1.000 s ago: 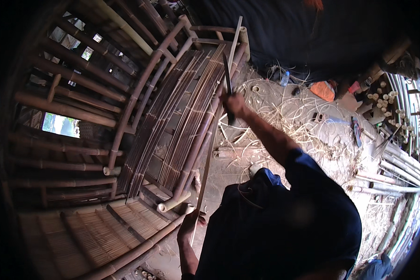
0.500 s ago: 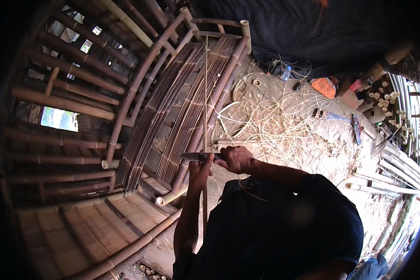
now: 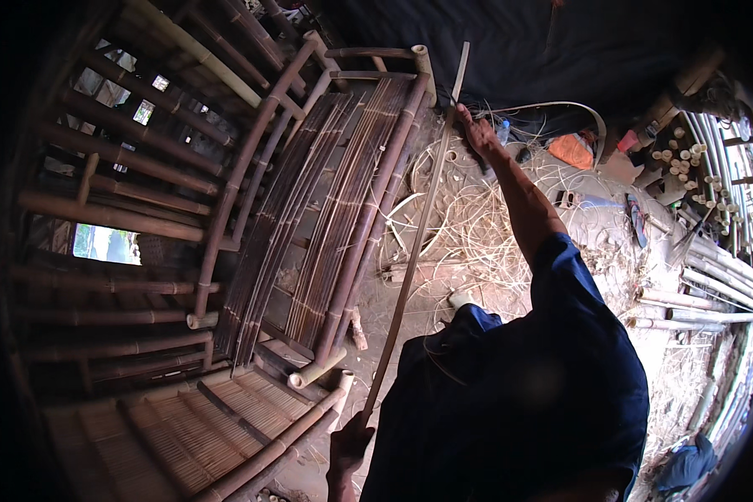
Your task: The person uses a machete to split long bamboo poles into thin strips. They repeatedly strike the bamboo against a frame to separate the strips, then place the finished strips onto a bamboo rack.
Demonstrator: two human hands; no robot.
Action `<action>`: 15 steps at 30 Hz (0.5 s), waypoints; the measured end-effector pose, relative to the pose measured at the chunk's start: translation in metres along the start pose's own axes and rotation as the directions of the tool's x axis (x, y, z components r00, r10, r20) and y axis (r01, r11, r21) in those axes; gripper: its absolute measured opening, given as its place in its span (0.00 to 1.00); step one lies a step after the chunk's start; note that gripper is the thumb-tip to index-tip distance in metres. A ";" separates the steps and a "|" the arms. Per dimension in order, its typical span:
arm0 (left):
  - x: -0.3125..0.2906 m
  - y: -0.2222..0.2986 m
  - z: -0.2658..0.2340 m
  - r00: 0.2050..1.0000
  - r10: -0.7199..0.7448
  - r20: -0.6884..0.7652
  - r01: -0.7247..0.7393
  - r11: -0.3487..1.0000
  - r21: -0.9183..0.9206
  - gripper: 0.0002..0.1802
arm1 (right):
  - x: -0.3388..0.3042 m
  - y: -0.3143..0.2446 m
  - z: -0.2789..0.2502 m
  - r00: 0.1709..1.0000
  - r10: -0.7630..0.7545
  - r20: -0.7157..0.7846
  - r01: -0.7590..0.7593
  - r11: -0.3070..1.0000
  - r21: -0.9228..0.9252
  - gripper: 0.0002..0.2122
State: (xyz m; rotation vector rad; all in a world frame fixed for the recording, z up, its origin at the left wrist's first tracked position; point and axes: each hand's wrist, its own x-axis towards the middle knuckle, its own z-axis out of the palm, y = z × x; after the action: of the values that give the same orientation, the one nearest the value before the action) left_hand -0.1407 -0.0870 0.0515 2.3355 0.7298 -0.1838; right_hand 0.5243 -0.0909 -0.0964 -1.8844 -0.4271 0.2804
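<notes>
A long, narrow bamboo strip (image 3: 421, 226) runs slantwise in front of me, from low on the left up past the bench's far end. My left hand (image 3: 350, 448) is closed round its near end, low beside my body. With the arm stretched far forward, my right hand (image 3: 478, 138) is closed at the strip's far part. The knife seen in that hand earlier is mostly hidden by the fingers now. From beside the right hand, a thin pale shaving (image 3: 573, 104) arcs out to the right.
On the left stands a bamboo bench (image 3: 368, 201) with a slatted seat. Curled shavings (image 3: 477, 222) litter the ground beside it. Further right lie a handsaw (image 3: 594, 201), an orange bag (image 3: 571, 150) and bamboo poles (image 3: 711, 293). A dark cloth (image 3: 510, 50) hangs at the back.
My hands were together near the middle with the knife at the strip. My right hand has moved far forward, my left back toward me, and the strip now slants rightward, away from the bench.
</notes>
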 end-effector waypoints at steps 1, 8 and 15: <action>-0.010 -0.023 0.013 0.999 -0.043 -0.022 0.037 0.976 -0.217 0.20 | 0.001 -0.006 0.000 0.986 0.125 0.113 -0.150 0.957 0.250 0.28; 0.120 -0.047 0.020 0.974 0.003 0.226 0.107 0.875 -0.473 0.22 | -0.095 -0.020 0.104 0.910 -0.380 0.168 0.393 0.918 -0.048 0.12; 0.247 0.004 0.032 0.980 -0.196 0.039 0.110 0.364 -0.925 0.16 | -0.231 -0.083 0.112 0.812 -0.318 0.490 0.452 0.873 -0.183 0.25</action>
State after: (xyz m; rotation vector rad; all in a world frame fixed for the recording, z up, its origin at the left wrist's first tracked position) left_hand 0.0687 0.0023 -0.0484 1.1512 0.7982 0.2198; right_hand 0.2584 -0.0677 -0.0594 -1.9553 -1.2178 0.3887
